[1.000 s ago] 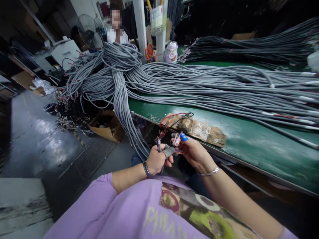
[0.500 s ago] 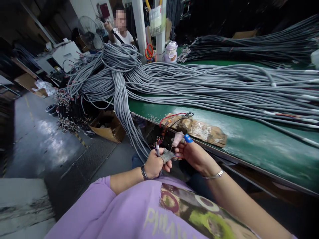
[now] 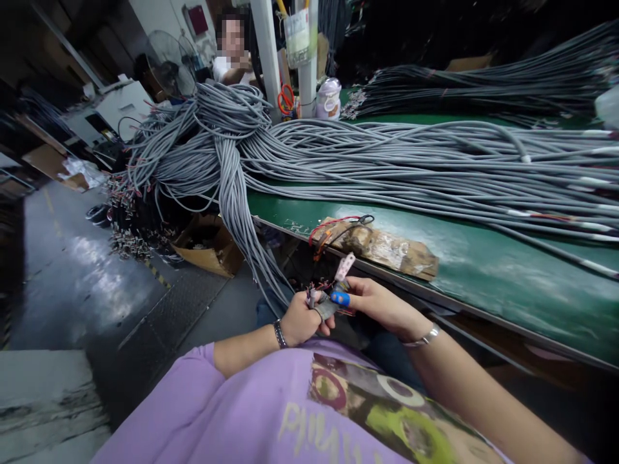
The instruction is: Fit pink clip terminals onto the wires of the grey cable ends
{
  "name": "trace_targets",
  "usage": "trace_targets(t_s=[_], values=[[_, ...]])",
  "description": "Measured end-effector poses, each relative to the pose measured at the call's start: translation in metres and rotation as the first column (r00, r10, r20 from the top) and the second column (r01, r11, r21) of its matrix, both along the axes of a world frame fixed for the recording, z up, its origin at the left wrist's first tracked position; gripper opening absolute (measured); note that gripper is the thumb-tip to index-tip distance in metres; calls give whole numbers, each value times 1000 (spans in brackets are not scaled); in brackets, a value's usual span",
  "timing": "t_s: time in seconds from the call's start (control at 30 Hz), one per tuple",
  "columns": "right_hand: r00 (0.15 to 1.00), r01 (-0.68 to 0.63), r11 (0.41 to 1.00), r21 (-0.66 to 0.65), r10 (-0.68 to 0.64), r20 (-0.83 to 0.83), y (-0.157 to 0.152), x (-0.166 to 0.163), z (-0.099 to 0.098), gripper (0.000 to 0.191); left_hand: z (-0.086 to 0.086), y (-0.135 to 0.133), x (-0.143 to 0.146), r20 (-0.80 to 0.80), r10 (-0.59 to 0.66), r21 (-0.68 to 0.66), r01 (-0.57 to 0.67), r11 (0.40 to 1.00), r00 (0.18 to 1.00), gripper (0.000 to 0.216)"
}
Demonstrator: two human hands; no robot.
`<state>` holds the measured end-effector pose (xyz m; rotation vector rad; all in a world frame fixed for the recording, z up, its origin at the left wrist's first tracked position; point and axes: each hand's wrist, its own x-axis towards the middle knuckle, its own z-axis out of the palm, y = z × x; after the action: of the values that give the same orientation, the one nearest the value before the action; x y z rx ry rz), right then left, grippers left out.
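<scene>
My left hand [image 3: 304,317] is closed around the ends of several grey cables [image 3: 264,261], whose bundle hangs off the bench edge and runs down to it. Grey tape or cloth covers part of the thumb. Thin coloured wires [image 3: 319,285] stick out above the fist. Close on its right, my right hand [image 3: 365,299] has its fingers pinched at the wire ends, with a blue wrap on one finger. A pale pink wrapping [image 3: 345,266] stands up at another fingertip of that hand. What exactly lies in the pinch is too small to make out.
A green bench [image 3: 483,277] carries long grey cables [image 3: 387,161]. At its front edge lies a taped wooden block [image 3: 387,248] with red and black leads. A cardboard box [image 3: 207,248] sits below at left. Behind the bench are a lidded tub [image 3: 329,100] and a person [image 3: 231,48].
My right hand has moved in to the left, its blue-wrapped finger now down against the wires beside my left fist. The person behind has brought an arm down across the body.
</scene>
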<state>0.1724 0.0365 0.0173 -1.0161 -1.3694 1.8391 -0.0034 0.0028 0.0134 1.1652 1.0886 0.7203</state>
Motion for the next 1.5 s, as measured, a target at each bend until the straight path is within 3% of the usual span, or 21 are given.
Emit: trace_targets(t_s=[0.23, 0.4, 0.53, 0.67, 0.83, 1.1, 1.3, 1.5], values=[[992, 105, 993, -49, -108, -59, -5, -3, -6, 29, -1, 3, 1, 17, 15, -14, -14, 1000, 1000, 46], [927, 220, 931, -290, -292, -235, -5, -7, -16, 27, -3, 3, 0, 73, 48, -41, -45, 998, 996, 45], [885, 296, 872, -391, -404, -231, -2, 4, -18, 26, -6, 1, -4, 66, 57, -39, -55, 998, 996, 43], [948, 208, 911, -357, -278, -156, -6, 8, -10, 31, -9, 1, -5, 61, 71, -15, -70, 997, 996, 42], [993, 116, 985, -129, -118, -11, -10, -5, 2, 38, -10, 2, -3, 35, 23, 26, -24, 999, 999, 35], [997, 3, 997, 73, -9, 75, -9, -12, 17, 36, 0, 5, -3, -6, -97, -87, 96, 992, 995, 40], [983, 177, 983, -40, -178, -36, -8, -8, -2, 26, -5, 5, -2, 84, -17, -53, 22, 998, 996, 45], [951, 196, 935, -295, -254, -176, -6, -5, -14, 25, -14, 7, -1, 138, 25, -77, -15, 997, 990, 48]])
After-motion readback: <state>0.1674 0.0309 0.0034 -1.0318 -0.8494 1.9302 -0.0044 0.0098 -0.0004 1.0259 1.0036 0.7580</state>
